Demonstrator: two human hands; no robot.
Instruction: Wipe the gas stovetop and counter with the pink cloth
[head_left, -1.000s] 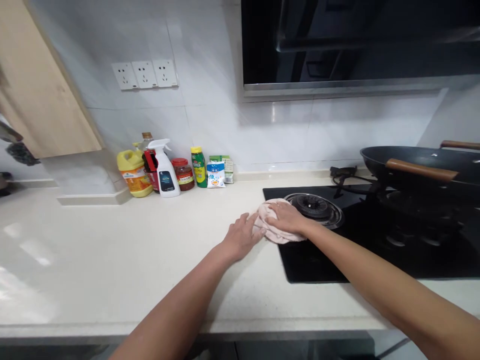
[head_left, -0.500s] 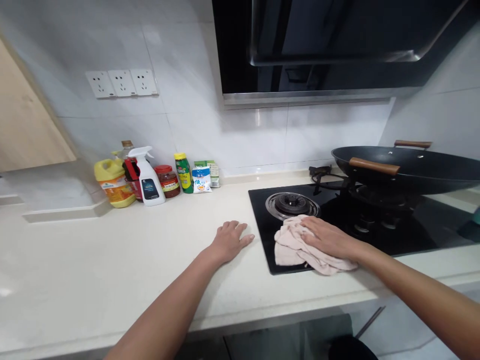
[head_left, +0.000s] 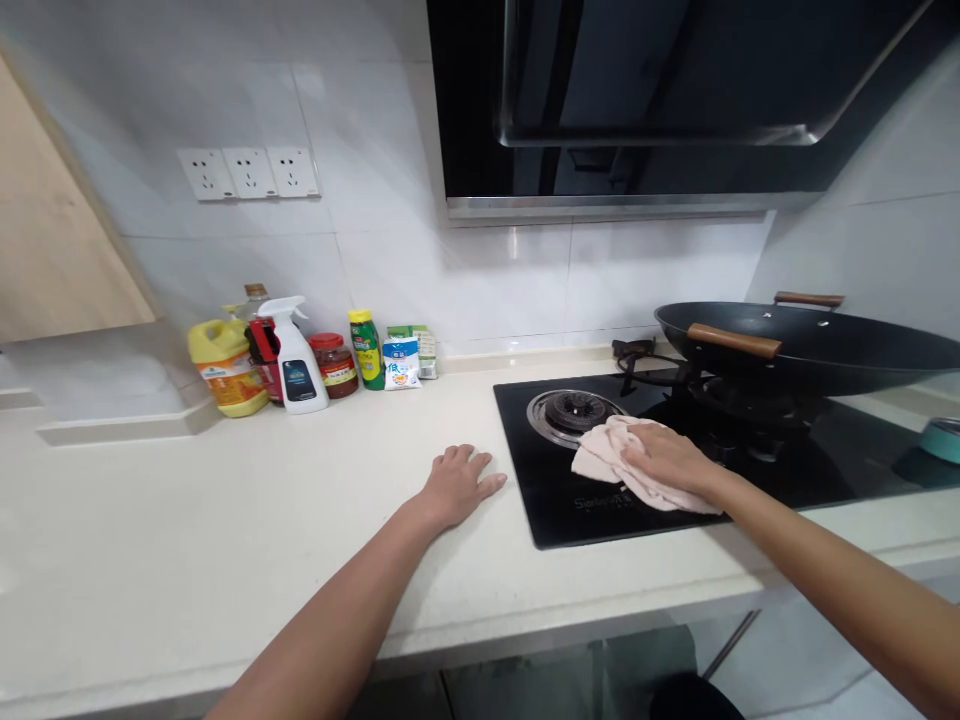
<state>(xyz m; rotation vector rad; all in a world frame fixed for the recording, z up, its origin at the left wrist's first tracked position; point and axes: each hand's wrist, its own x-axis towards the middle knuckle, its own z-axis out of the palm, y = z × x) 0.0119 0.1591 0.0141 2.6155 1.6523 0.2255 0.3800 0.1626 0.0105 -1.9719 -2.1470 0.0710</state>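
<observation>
Under my right hand a crumpled pale pink cloth is pressed against the black glass cooktop. The fingers are bent into the cloth and partly sunk in its folds. Just behind the cloth is the left burner, whose metal ring the cloth touches or overlaps at its front right. My left hand rests palm down on the white countertop, a little left of the cooktop's edge, fingers spread and holding nothing.
A large wok with wooden handles sits over the right burner. A spray bottle, a yellow jug, a red-lidded jar, a green bottle and packets stand along the wall. The range hood hangs above.
My right hand has slid the cloth right and slightly back, uncovering lettering at the cooktop's front. The left hand has stayed in place. The view has shifted slightly.
</observation>
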